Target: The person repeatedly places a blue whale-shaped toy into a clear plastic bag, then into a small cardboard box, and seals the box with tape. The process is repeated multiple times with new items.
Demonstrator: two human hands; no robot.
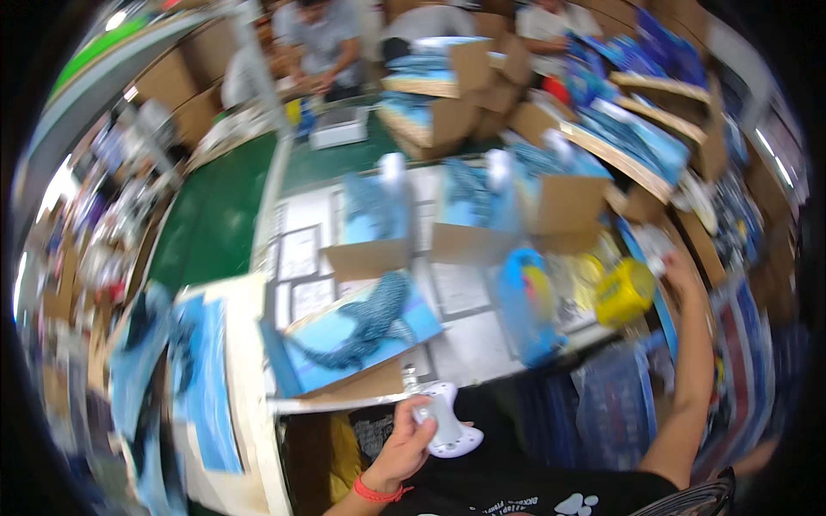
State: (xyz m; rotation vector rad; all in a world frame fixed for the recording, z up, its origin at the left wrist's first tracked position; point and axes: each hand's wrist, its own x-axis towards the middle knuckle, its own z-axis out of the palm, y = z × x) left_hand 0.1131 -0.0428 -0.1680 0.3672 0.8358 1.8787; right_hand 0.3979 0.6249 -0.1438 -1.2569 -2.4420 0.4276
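Note:
My left hand (406, 445), with a red band at the wrist, grips a white remote controller (449, 421) in front of my body at the table's front edge. My right hand (686, 273) reaches out to the right, beside a yellow jar-like container (625, 292) and a blue box with clear plastic in it. Its fingers are blurred, and whether they hold anything does not show. Just ahead of my left hand, a spotted blue toy whale shark (366, 322) lies in an open blue carton with its flap towards me.
More open cartons with blue toy sharks stand farther back, each by a white cylinder (393, 172). A blue roll-shaped item (527, 305) sits left of the yellow container. Stacked cartons (632, 142) crowd the far right. Other people (318, 52) work across the green table (215, 206).

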